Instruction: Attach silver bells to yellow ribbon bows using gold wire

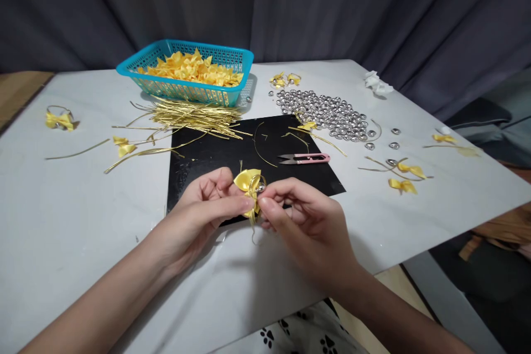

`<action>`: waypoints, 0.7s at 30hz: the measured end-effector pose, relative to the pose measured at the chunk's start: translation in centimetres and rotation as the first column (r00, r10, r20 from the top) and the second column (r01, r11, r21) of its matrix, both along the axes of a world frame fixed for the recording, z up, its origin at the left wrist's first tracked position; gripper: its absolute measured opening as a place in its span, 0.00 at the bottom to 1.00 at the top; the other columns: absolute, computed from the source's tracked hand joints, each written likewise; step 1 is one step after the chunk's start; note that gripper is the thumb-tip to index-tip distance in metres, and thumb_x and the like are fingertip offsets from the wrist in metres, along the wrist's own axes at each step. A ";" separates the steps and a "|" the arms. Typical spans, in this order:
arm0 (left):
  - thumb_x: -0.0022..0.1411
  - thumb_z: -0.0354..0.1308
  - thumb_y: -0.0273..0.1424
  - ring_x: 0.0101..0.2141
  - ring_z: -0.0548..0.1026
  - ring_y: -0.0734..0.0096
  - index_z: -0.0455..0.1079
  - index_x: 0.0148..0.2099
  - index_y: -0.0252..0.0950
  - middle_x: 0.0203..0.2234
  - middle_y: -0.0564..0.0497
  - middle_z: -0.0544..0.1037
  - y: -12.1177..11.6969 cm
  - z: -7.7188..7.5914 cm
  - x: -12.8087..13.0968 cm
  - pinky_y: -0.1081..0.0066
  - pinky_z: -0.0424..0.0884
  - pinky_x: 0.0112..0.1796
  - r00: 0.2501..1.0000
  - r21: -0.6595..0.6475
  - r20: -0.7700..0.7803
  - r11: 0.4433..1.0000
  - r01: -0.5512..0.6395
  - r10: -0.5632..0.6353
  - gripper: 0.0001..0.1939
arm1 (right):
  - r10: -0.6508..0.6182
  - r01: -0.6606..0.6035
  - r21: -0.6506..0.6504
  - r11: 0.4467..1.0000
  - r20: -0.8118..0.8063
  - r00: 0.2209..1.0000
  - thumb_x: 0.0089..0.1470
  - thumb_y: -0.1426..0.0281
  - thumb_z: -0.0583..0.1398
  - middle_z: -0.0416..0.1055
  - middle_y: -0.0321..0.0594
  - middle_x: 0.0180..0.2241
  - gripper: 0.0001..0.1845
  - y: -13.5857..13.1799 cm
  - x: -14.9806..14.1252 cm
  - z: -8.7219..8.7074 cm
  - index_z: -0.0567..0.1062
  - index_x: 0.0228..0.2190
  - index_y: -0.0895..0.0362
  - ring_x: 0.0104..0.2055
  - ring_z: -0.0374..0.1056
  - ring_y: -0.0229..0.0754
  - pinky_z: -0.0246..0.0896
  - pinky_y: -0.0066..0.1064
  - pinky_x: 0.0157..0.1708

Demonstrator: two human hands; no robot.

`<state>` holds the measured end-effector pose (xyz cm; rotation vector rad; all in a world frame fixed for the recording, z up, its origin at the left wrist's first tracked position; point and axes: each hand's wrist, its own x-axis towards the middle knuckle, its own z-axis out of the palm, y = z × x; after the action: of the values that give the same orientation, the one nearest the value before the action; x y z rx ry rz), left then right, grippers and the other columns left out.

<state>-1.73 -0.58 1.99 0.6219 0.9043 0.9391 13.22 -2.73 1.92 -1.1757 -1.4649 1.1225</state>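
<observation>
A yellow ribbon bow [248,181] with a small silver bead and a gold wire tie is pinched between both my hands, just above the near edge of the black mat [215,149]. My left hand [203,213] grips the bow from the left with thumb and fingers closed. My right hand [309,221] pinches the gold wire and bead from the right. The wire's tail hangs down below the bow.
A teal basket [232,58] of yellow bows stands at the back, a bundle of gold wire ties [191,116] in front of it. A pile of silver beads [323,113] lies at the right. Pink thread snips [305,159] rest on the mat. Finished bows [409,174] are scattered about.
</observation>
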 end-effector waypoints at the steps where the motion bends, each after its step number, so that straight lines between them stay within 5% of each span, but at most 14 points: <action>1: 0.44 0.65 0.21 0.19 0.66 0.86 0.61 0.23 0.33 0.16 0.59 0.69 0.0 0.0 0.0 0.87 0.65 0.23 1.000 -0.001 0.006 1.000 0.000 0.000 0.13 | 0.006 -0.006 -0.013 1.000 -0.007 1.000 0.51 0.71 0.58 0.67 0.35 0.24 0.04 0.0 0.0 0.0 0.71 0.28 0.60 0.24 0.63 0.29 0.60 0.17 0.21; 8: 0.43 0.65 0.21 0.19 0.66 0.86 0.57 0.22 0.34 0.16 0.59 0.69 0.1 0.3 -0.1 0.87 0.65 0.23 1.000 -0.011 -0.029 1.000 0.000 -0.001 0.17 | -0.008 0.007 0.020 1.000 0.064 0.998 0.52 0.71 0.57 0.67 0.35 0.24 0.05 0.0 0.0 0.1 0.70 0.27 0.60 0.24 0.63 0.29 0.60 0.18 0.21; 11: 0.42 0.66 0.20 0.18 0.66 0.85 0.53 0.21 0.35 0.14 0.61 0.68 0.3 0.5 -0.1 0.86 0.64 0.22 0.995 0.020 -0.099 1.000 -0.014 0.016 0.20 | -0.036 0.003 0.174 0.985 0.191 0.981 0.53 0.74 0.56 0.68 0.35 0.25 0.04 0.3 0.1 0.1 0.70 0.27 0.60 0.25 0.62 0.30 0.60 0.21 0.24; 16: 0.41 0.66 0.19 0.16 0.64 0.86 0.52 0.21 0.35 0.12 0.62 0.67 0.4 0.5 0.1 0.86 0.61 0.19 0.968 0.095 -0.243 0.995 -0.038 0.061 0.21 | -0.149 -0.026 0.487 0.873 0.317 0.937 0.51 0.75 0.58 0.69 0.38 0.30 0.03 1.0 0.3 0.5 0.73 0.29 0.60 0.34 0.64 0.33 0.61 0.24 0.34; 21: 0.37 0.67 0.20 0.14 0.63 0.86 0.53 0.19 0.35 0.11 0.62 0.66 0.3 0.6 0.4 0.85 0.58 0.17 0.946 0.146 -0.310 0.988 -0.052 0.095 0.22 | 0.047 -0.190 0.358 0.914 0.373 0.927 0.52 0.75 0.58 0.68 0.36 0.26 0.05 2.2 0.5 0.8 0.74 0.28 0.60 0.24 0.58 0.28 0.55 0.22 0.25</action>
<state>-1.31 -0.29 2.64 0.8781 1.1623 0.9898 13.72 -0.57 2.71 -1.0478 -1.9596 0.6634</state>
